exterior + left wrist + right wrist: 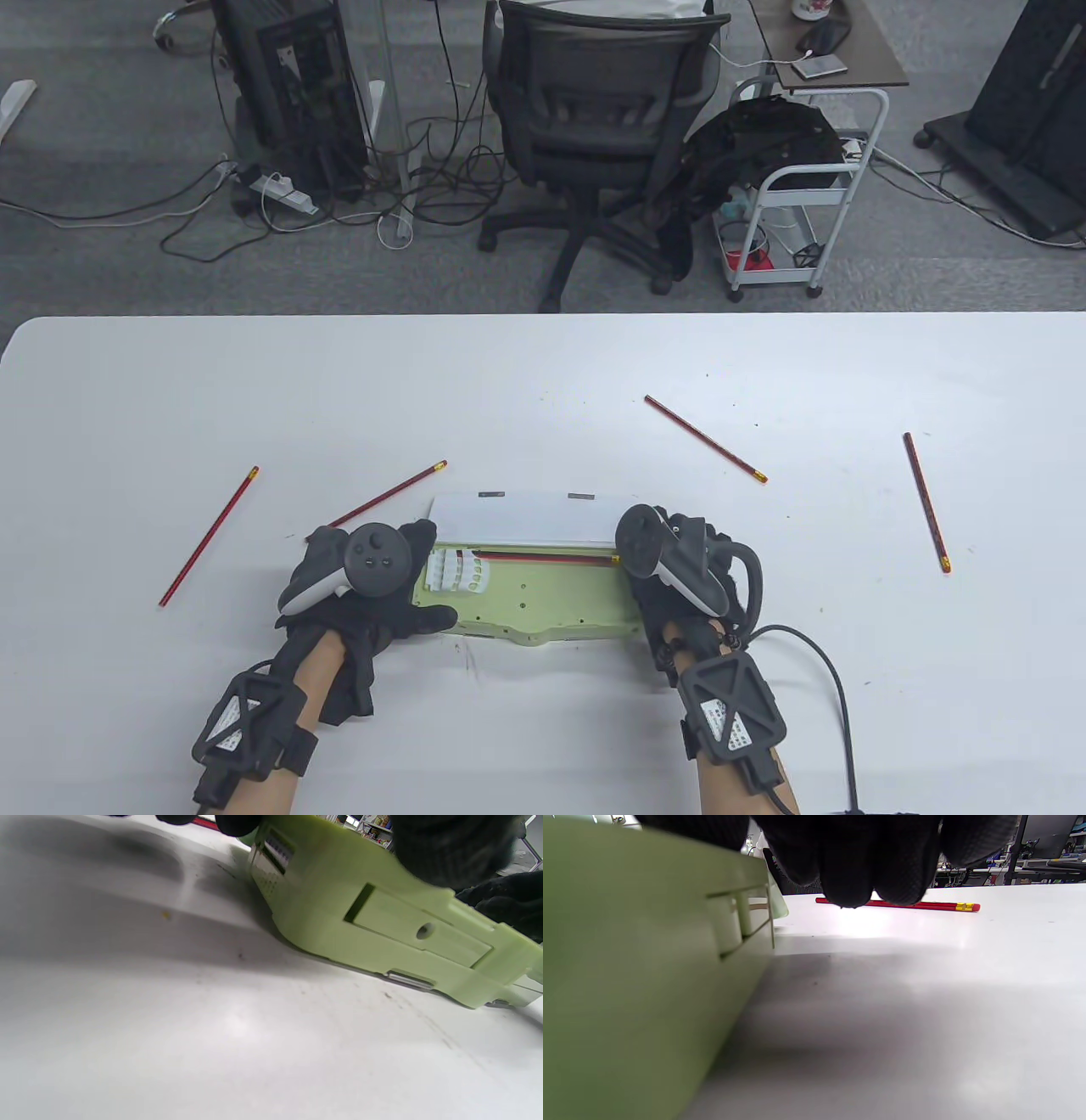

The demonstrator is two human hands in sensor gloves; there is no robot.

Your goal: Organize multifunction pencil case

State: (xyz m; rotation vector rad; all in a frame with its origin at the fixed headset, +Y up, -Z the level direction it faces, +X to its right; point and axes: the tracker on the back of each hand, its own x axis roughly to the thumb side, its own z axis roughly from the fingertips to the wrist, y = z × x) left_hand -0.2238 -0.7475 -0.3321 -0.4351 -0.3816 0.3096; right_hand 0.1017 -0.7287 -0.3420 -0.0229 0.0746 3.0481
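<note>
Case (543,607) open on surface (543,373), 1 pencil (543,556) inside along lid hinge. Left hand (365,594) flat, thumb on near edge, steadying. Right hand (679,569) at right end; grip hidden. 4 pencils loose. Keep case pinned while seating pencil straight in holder.

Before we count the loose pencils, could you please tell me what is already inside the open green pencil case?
Inside the pencil case: one red pencil lying along the back edge, and a white slotted holder at the left end. The right hand covers the right end, so anything there is hidden.
</note>
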